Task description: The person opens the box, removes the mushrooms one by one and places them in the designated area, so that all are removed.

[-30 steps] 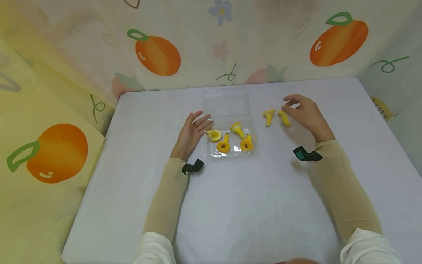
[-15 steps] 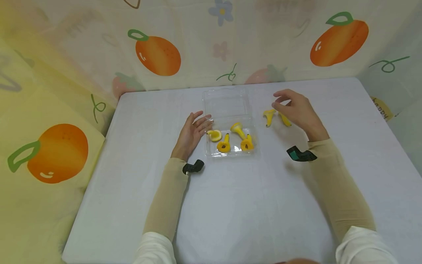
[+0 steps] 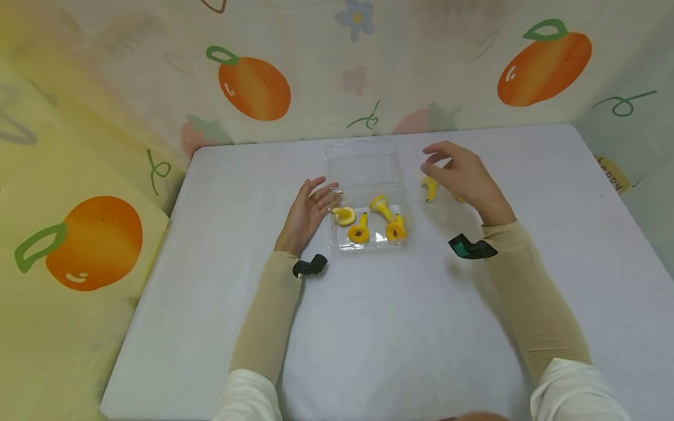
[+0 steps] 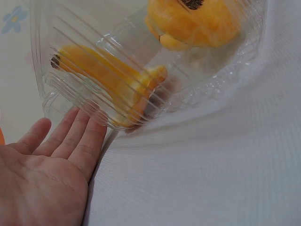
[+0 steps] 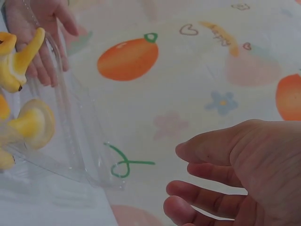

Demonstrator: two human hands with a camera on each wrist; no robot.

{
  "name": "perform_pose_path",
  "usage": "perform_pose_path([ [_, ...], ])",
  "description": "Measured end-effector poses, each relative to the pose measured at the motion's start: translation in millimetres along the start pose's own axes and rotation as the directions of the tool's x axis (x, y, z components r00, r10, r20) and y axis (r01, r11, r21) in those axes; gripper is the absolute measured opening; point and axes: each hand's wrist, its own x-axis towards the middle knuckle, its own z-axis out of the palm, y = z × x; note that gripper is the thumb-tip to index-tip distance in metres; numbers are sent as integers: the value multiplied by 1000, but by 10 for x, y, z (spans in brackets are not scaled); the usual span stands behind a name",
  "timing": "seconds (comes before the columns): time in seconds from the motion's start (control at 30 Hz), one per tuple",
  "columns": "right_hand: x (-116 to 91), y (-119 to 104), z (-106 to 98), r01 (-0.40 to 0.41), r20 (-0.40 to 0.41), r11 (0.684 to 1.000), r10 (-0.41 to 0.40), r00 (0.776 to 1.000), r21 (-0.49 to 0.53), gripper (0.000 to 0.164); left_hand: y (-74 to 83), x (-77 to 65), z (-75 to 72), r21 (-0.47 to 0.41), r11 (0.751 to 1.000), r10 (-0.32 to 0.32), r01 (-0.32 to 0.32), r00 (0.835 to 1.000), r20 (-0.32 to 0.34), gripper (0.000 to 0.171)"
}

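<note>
A clear plastic clamshell box (image 3: 337, 241) lies with its lid (image 3: 362, 164) folded back. Several yellow, mushroom-shaped pieces with dark-tipped stems sit inside, among them one piece (image 3: 358, 235) near the front wall. My left hand (image 3: 305, 215) is palm up at the box's left side; in the left wrist view its straight fingers (image 4: 89, 141) touch the clear wall. My right hand (image 3: 466, 178) hovers above the table, right of the box, its fingers loosely bent and holding nothing in the right wrist view. Below it lies a loose yellow piece (image 3: 430, 190); another (image 3: 459, 199) is mostly hidden by this hand.
A white-covered table (image 3: 379, 327) bears everything. Behind it hangs a fruit-printed cloth (image 3: 310, 70), and a yellowish cloth (image 3: 79, 345) hangs along the left side. Each wrist wears a black strap mount, the right one (image 3: 473, 248) near the box's right.
My right hand has moved left over the loose yellow pieces, covering most of the farther-right one. The left hand and the box stay where they were.
</note>
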Motion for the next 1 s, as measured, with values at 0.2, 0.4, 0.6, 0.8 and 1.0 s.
perform_pose_path([
  [0.2, 15, -50, 55, 25, 18, 1000, -25, 1000, -11, 49, 8, 12, 1, -7, 1000, 7, -7, 1000, 5, 64],
  [0.4, 34, -95, 113, 43, 29, 999, -43, 999, -11, 48, 7, 8, -3, -14, 1000, 7, -7, 1000, 12, 65],
  [0.6, 45, -133, 181, 35, 55, 999, -35, 998, -1, 48, 4, -6, -7, -21, 1000, -1, 1, 1000, 3, 63],
  [0.8, 56, -151, 243, 39, 72, 999, -38, 997, -3, 48, 3, -13, -5, -16, 1000, -11, 11, 1000, -1, 61],
  [1.0, 74, -157, 321, 41, 92, 999, -39, 995, -15, 48, 3, -5, -14, -10, 1000, -12, 12, 1000, 0, 60],
])
